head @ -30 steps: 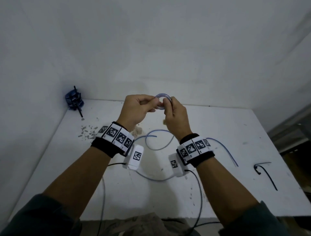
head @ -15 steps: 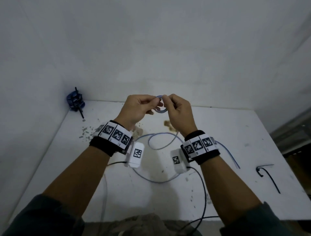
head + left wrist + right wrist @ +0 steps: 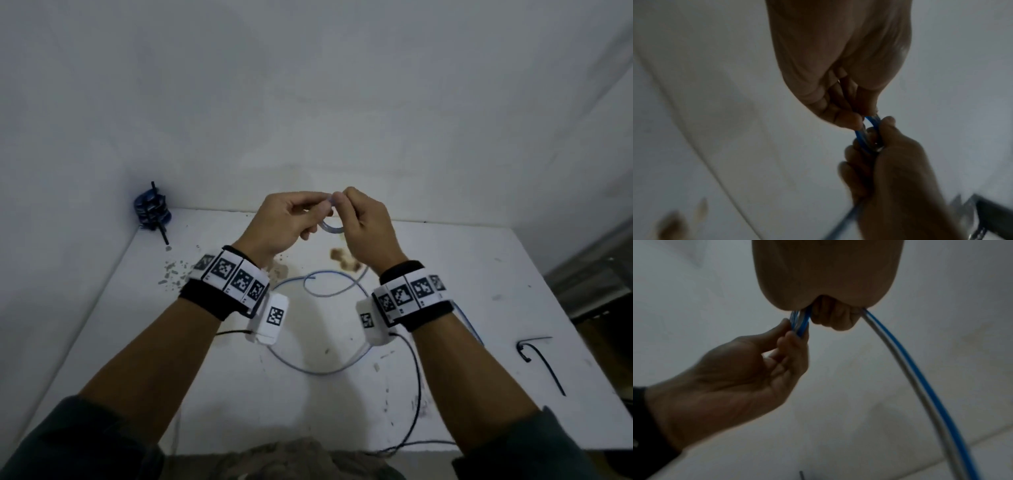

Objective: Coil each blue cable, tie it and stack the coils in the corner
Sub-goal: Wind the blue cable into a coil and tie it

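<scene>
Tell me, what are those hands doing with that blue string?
A person is winding a blue cable into a small coil. Both the left hand and the right hand pinch the loops above the white table, while the rest of the cable trails down onto it. Finished coils sit stacked in the far-left corner. A black tie waits on the right.

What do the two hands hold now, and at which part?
Both the left hand and right hand pinch the blue cable at its small wound loops; the rest trails free.

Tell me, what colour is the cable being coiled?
Blue cable with a pale stripe, clearest in the right wrist view.
</scene>
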A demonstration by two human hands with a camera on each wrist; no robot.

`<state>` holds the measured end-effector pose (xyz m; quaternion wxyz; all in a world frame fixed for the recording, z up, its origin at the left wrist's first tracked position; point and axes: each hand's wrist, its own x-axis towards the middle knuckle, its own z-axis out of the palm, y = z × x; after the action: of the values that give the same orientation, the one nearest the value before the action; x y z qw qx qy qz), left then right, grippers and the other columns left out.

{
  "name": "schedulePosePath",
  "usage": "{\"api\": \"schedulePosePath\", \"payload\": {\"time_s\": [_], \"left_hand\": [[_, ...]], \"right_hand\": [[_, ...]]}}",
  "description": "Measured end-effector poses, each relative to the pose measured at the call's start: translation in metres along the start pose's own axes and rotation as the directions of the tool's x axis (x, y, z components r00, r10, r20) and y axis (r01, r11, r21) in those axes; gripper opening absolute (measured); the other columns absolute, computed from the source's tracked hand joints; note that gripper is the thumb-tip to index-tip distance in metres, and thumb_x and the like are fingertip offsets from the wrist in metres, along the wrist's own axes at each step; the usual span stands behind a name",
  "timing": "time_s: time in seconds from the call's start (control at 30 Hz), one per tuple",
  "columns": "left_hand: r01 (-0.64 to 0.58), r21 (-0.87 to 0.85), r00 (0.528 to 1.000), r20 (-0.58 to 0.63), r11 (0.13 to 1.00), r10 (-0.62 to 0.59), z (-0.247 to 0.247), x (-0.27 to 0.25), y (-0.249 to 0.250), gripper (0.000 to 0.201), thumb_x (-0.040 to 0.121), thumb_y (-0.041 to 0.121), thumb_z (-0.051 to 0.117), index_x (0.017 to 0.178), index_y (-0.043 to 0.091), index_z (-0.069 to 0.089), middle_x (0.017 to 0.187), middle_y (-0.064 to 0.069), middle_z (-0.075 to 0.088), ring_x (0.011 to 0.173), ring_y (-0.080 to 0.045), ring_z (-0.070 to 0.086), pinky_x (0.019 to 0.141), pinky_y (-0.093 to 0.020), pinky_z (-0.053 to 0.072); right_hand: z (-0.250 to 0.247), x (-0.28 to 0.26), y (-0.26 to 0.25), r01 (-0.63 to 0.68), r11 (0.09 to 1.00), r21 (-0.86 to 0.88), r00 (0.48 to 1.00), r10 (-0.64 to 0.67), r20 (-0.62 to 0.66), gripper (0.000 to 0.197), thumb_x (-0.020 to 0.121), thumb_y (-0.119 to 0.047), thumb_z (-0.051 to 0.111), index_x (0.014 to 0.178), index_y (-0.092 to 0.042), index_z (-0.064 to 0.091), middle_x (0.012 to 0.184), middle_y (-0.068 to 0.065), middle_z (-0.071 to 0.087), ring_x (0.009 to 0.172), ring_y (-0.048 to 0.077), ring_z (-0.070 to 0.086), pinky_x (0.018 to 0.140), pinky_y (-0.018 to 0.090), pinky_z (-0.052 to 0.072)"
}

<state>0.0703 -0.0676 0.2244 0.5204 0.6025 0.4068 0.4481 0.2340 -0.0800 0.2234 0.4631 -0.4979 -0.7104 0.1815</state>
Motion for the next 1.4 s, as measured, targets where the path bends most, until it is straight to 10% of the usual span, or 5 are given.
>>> {"api": "schedulePosePath", "payload": {"time_s": [0.5, 0.73, 0.97, 1.2, 1.4], "left_hand": [[0.007, 0.040, 1.000, -0.030, 0.999, -0.006, 0.002, 0.007, -0.004, 0.013, 0.090, 0.011, 0.069, 0.099, 0.005, 0.076, 0.081, -0.010, 0.072, 0.061, -0.016, 0.052, 0.061, -0.024, 0.047], [0.065, -0.312, 0.974, -0.186, 0.948, -0.127, 0.019, 0.008, -0.008, 0.011, 0.091, 0.010, 0.067, 0.091, 0.003, 0.074, 0.081, -0.008, 0.069, 0.068, -0.018, 0.057, 0.068, -0.026, 0.053], [0.141, -0.013, 0.990, 0.032, 0.990, -0.140, -0.006, 0.005, -0.001, 0.017, 0.089, 0.010, 0.069, 0.102, 0.001, 0.073, 0.085, -0.013, 0.075, 0.073, -0.023, 0.072, 0.070, -0.025, 0.057], [0.115, -0.284, 0.991, -0.037, 0.952, -0.131, 0.012, 0.002, -0.003, 0.016, 0.092, 0.009, 0.064, 0.103, 0.001, 0.073, 0.094, -0.016, 0.075, 0.087, -0.029, 0.073, 0.077, -0.029, 0.057], [0.033, 0.127, 0.999, 0.030, 0.991, -0.037, -0.005, 0.003, -0.003, 0.015, 0.090, 0.017, 0.069, 0.098, 0.006, 0.077, 0.084, -0.010, 0.075, 0.071, -0.012, 0.063, 0.065, -0.021, 0.049]], "right_hand": [[-0.008, 0.003, 0.005, -0.093, 0.996, -0.009, 0.988, 0.093, 0.123, 0.039, 0.102, -0.029, 0.050, 0.064, -0.021, 0.050, 0.057, -0.006, 0.046, 0.055, 0.007, 0.039, 0.057, 0.030, 0.034], [0.028, -0.008, 0.004, -0.209, 0.936, 0.284, 0.940, 0.272, -0.206, 0.035, 0.105, -0.025, 0.039, 0.072, -0.012, 0.042, 0.064, 0.003, 0.040, 0.059, 0.013, 0.036, 0.057, 0.029, 0.034], [-0.004, 0.006, 0.009, -0.051, 0.997, -0.061, 0.981, 0.061, 0.186, 0.036, 0.105, -0.022, 0.043, 0.070, -0.028, 0.044, 0.062, -0.008, 0.043, 0.057, 0.007, 0.040, 0.058, 0.028, 0.032], [0.020, -0.002, -0.003, -0.058, 0.968, 0.244, 0.976, 0.107, -0.191, 0.027, 0.101, -0.018, 0.049, 0.076, -0.008, 0.056, 0.063, -0.007, 0.051, 0.059, 0.007, 0.046, 0.059, 0.023, 0.040], [0.001, 0.004, 0.006, -0.059, 0.997, 0.051, 0.991, 0.052, 0.122, 0.030, 0.101, -0.020, 0.050, 0.076, -0.009, 0.061, 0.066, -0.003, 0.058, 0.061, 0.006, 0.049, 0.061, 0.019, 0.038]]}}
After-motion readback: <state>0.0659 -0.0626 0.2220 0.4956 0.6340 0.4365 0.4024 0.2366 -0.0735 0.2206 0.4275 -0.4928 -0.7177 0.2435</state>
